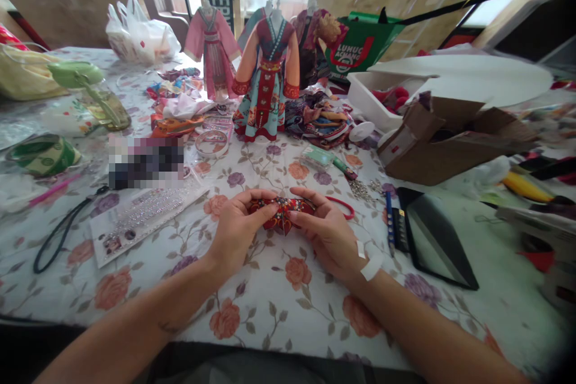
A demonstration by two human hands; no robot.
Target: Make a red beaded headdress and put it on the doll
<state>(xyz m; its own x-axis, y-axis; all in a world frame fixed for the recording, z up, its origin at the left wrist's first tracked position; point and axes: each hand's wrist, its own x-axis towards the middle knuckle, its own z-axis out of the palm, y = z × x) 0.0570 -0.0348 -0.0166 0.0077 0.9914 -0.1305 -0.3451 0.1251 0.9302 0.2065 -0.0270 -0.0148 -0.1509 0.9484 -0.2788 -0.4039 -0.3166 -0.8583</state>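
Note:
Between my two hands, low over the flowered tablecloth (274, 276), is a small red patterned fabric piece (282, 216). My left hand (243, 219) pinches its left side, thumb on top and fingers behind. On the right side my right hand (321, 225) grips it the same way, its thumb close to the left one. White tape strips (371, 266) are stuck on my right wrist. A red loop (346, 207) sticks out beyond the right fingers; whether it joins the fabric is hidden.
Small dressed figures (265, 81) stand behind my hands, with fabric heaps beside them. At right are an open cardboard box (423, 153), a black-framed tablet (436, 237) and pens (390, 222). At left lie a rhinestone sheet (146, 213), a black strap (60, 228) and a lidded jug (105, 102).

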